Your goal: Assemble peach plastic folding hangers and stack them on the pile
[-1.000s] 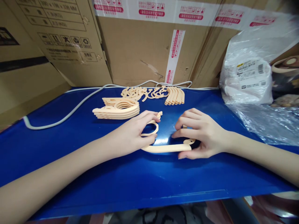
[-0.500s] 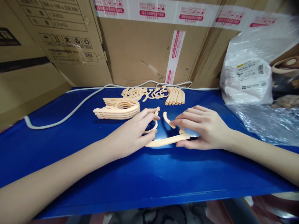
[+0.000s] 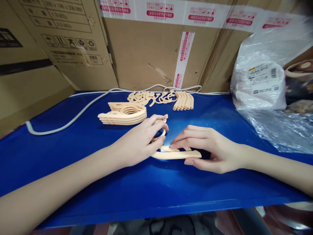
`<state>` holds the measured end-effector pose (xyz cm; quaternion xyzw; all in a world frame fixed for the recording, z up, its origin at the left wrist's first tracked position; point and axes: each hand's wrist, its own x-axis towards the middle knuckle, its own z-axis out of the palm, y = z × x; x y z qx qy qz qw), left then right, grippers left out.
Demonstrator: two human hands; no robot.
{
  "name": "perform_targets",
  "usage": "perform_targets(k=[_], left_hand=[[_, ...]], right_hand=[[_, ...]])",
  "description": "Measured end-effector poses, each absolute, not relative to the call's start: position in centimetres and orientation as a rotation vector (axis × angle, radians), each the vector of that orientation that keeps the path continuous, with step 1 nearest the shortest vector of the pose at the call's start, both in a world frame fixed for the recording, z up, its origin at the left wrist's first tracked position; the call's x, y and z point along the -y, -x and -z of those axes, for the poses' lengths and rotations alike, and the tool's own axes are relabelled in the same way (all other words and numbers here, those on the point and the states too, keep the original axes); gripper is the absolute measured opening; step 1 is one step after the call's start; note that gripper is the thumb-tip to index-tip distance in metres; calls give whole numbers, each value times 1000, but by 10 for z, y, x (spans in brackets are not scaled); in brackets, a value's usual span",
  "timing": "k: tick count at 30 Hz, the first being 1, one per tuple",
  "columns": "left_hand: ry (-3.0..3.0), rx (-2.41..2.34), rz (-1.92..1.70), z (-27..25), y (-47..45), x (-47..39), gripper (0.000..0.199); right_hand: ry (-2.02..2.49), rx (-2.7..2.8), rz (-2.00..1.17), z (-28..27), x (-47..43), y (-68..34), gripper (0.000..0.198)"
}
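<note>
Low over the blue table surface, a beige plastic folding hanger (image 3: pixel 176 155) lies between my hands. My left hand (image 3: pixel 141 140) is closed around its ringed middle part, hiding much of it. A small hook end shows past the left fingertips. On the other side, my right hand (image 3: pixel 207 148) grips the hanger's arm, the thumb at the near edge and the fingers pressing on a shorter curved piece behind it. Beyond my left hand sits a stack of similar hangers (image 3: pixel 122 118).
Loose beige hooks (image 3: pixel 140 97) and a row of curved hanger arms (image 3: pixel 183 100) lie at the back. A grey cable (image 3: pixel 80 120) runs along the left and rear. Cardboard boxes (image 3: pixel 146 49) wall off the back; a plastic-wrapped package (image 3: pixel 259 81) stands at right.
My right hand has moved toward me, and the curved piece under its fingers has swung down close to the hanger's long arm. My left hand stays almost where it was.
</note>
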<state>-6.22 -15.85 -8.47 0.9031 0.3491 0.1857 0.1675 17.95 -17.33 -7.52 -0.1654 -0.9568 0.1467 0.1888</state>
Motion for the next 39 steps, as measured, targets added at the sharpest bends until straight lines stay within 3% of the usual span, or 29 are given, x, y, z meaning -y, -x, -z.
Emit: perform_targets(k=[5, 17, 26, 39], left_hand=[[-2565, -970, -547, 86, 63, 159, 19], [-2384, -946, -662, 91, 64, 150, 32], [-2356, -862, -627, 94, 63, 147, 28], [-2677, -1002, -549, 87, 69, 152, 46]], right_hand=[[490, 2696, -565, 72, 177, -177, 27], [627, 2655, -342, 87, 162, -184, 21], [688, 2633, -342, 91, 160, -180, 24], [841, 2633, 185, 90, 144, -193, 26]])
